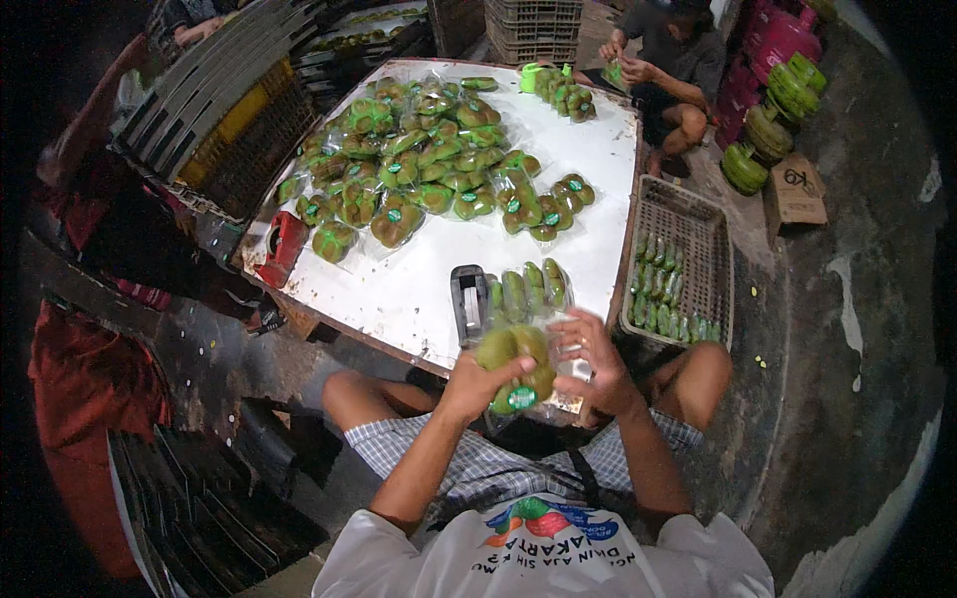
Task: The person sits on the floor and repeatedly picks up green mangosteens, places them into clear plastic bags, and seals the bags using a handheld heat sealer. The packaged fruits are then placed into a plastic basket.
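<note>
A clear plastic bag of round green-brown buns (529,345), bearing a green label, is in my left hand (469,385), with the thumb pressed over its front. My right hand (597,360) is at the bag's right side, fingers apart and curved; whether the fingertips touch the plastic cannot be told. Just beyond the bag, several slim green buns in clear wrap (534,290) lie on the white tabletop (381,295). Left of them stands a black tape dispenser (469,299). A large heap of bagged buns (419,153) covers the table's far left part.
A red tape dispenser (282,249) sits at the left table edge. To the right, a plastic crate (684,213) holds rows of wrapped green buns. A seated person (673,67) handles a bag beyond the table. Stacked crates (239,119) stand left; gas cylinders (785,45) far right.
</note>
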Motion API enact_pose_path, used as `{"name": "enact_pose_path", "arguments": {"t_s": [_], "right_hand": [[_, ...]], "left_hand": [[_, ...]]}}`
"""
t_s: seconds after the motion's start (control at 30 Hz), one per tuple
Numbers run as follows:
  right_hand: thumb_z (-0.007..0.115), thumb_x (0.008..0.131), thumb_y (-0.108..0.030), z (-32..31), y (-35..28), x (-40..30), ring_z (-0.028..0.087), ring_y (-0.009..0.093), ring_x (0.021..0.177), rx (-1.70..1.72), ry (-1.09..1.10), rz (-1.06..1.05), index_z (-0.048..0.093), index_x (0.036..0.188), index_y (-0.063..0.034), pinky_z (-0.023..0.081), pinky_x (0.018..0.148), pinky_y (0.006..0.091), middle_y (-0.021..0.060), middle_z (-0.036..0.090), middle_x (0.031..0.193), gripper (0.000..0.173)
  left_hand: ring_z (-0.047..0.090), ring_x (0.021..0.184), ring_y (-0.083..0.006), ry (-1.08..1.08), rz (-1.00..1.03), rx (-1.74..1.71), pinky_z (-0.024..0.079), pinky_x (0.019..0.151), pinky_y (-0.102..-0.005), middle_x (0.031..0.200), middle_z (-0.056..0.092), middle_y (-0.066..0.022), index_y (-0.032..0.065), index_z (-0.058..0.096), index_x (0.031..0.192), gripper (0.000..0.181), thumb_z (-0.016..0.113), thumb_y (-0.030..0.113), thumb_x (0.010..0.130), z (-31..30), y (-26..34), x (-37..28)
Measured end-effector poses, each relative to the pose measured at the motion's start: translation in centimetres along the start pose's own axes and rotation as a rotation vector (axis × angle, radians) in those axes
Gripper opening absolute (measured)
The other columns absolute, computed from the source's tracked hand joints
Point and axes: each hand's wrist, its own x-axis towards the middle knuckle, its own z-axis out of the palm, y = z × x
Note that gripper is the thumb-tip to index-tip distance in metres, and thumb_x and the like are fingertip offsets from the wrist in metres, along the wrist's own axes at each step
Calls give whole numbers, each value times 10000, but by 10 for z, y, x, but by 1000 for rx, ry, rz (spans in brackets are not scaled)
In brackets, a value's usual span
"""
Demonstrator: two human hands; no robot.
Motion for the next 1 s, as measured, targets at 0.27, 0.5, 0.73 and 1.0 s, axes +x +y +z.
{"name": "enact_pose_path", "arguments": {"t_s": [0.27, 0.5, 0.73, 1.0], "right_hand": [[700, 909, -116, 18, -28, 27, 553, 145, 611, -321, -203, -103, 679, 768, 19, 443, 578, 319, 103, 594, 673, 197], [658, 951, -248, 36, -19, 23, 628, 223, 630, -405, -230, -28, 676, 886, -1, 494, 597, 343, 103, 653, 738, 256], [649, 954, -150, 38, -6, 9, 591, 133, 735, -36, 185, -77, 616, 1049, 16, 489, 651, 311, 46, 606, 806, 194], [698, 895, -130, 43, 2, 3, 664, 276, 870, -402, 359, 106, 639, 1183, 7, 518, 780, 352, 165, 676, 1016, 324]], "left_hand": [[680, 931, -170, -293, -164, -169, 553, 811, -321, 1047, 714, -132, -55, 624, 1196, 602, 654, 485, 933, -16, -17, -15], [643, 923, -121, -465, -148, 214, 524, 849, -302, 1046, 710, -80, -15, 679, 1160, 448, 667, 382, 954, -25, 3, -26], [639, 873, -114, -24, -42, -58, 529, 786, -271, 996, 702, -61, -6, 696, 1119, 320, 700, 262, 943, -4, 8, -24], [678, 1018, -216, 79, -6, -428, 553, 891, -348, 1148, 689, -179, -91, 610, 1209, 489, 461, 351, 1063, 8, 14, -19]]}}
